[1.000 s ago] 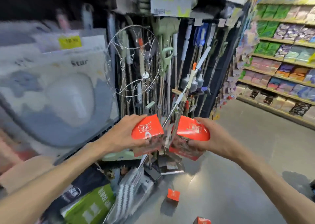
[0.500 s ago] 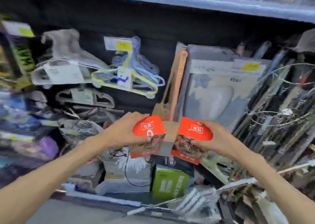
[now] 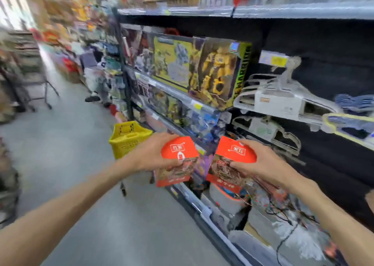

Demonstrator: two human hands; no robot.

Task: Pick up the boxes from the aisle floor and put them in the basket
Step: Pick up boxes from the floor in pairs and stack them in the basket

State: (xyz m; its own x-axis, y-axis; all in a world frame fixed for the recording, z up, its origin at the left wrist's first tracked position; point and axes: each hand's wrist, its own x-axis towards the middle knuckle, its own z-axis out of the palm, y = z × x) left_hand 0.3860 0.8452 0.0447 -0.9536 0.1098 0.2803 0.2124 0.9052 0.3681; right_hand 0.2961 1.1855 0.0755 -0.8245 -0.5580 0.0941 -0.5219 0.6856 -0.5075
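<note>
My left hand (image 3: 151,154) grips a red box (image 3: 178,162) with white lettering and a food picture, held at chest height. My right hand (image 3: 261,162) grips a second red box (image 3: 230,162) of the same kind, a little to the right of the first. The two boxes are side by side and apart. A yellow plastic basket (image 3: 127,136) stands on the aisle floor just beyond and left of my left hand, close to the shelf base. Its inside is hidden from here.
Store shelving (image 3: 202,108) runs along the right, stocked with toy boxes, hangers and packs. The grey aisle floor (image 3: 66,144) stretches ahead on the left. A person (image 3: 97,75) stands farther down the aisle, and a metal rack (image 3: 24,87) stands at the far left.
The view has swung left from the mop and hanger display to look down the aisle, bringing the yellow basket into sight. Both hands still hold their red boxes in front of me.
</note>
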